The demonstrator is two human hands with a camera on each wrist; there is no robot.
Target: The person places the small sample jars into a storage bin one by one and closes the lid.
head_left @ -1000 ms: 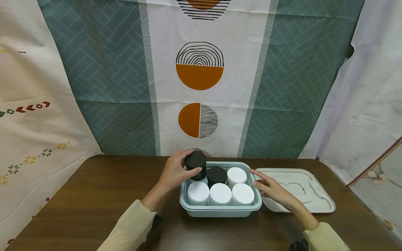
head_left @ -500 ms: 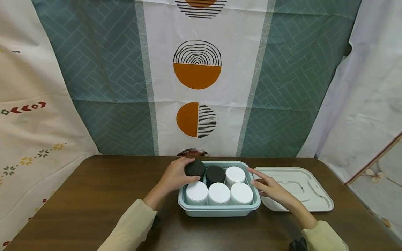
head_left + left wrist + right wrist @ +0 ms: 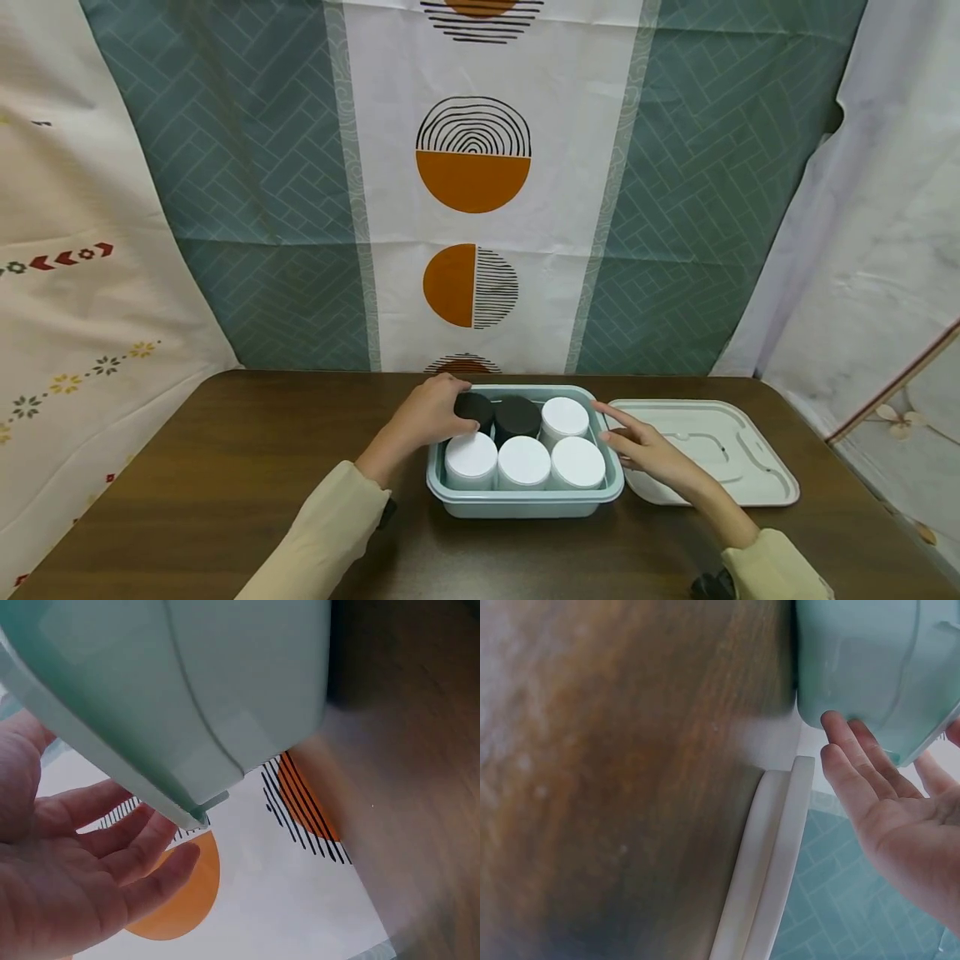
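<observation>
A pale blue-green plastic bin [image 3: 525, 503] stands on the table in the head view. My left hand [image 3: 431, 412] holds a black-topped jar [image 3: 474, 410] in the bin's back left corner, thumb in front and fingers behind. Beside it sits another black jar [image 3: 517, 417], and several white-lidded jars [image 3: 523, 460] fill the other places. My right hand [image 3: 641, 446] rests at the bin's right rim with fingers extended. In the left wrist view, the bin wall [image 3: 247, 675] hides the jar. The right wrist view has straight fingers [image 3: 847, 780] near the outer wall.
A white lid [image 3: 720, 458] lies flat on the brown wooden table [image 3: 247, 500], right of the bin and partly behind the right hand. A patterned cloth [image 3: 480, 225] hangs behind the table's back edge.
My left hand has lowered the black jar from above the bin's back left corner down to the level of its neighbour. The right hand has stayed at the rim.
</observation>
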